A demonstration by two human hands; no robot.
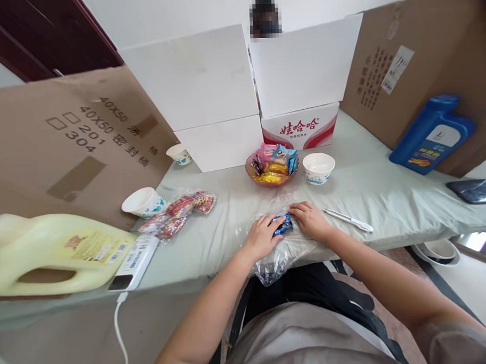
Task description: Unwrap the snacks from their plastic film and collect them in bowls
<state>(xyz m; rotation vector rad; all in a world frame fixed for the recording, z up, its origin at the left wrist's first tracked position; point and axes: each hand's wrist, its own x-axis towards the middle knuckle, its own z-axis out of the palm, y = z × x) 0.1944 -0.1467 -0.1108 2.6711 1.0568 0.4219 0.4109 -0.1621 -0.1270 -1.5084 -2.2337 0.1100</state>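
Note:
A small shiny blue packet lies on clear plastic film near the table's front edge. My left hand grips the packet from its left side, fingers curled over it. Just right of the packet, my right hand rests on the film with its fingers stretched out, the fingertips close to the packet's upper right end. The film hangs a little over the table edge. Beyond my hands stands a reddish glass bowl of wrapped snacks. A white pen lies to the right of my right hand.
Paper bowls stand around the table. Red snack packs, a power bank with a cable and a yellow jug are on the left. On the right are a blue bottle and a phone. White boxes wall the back.

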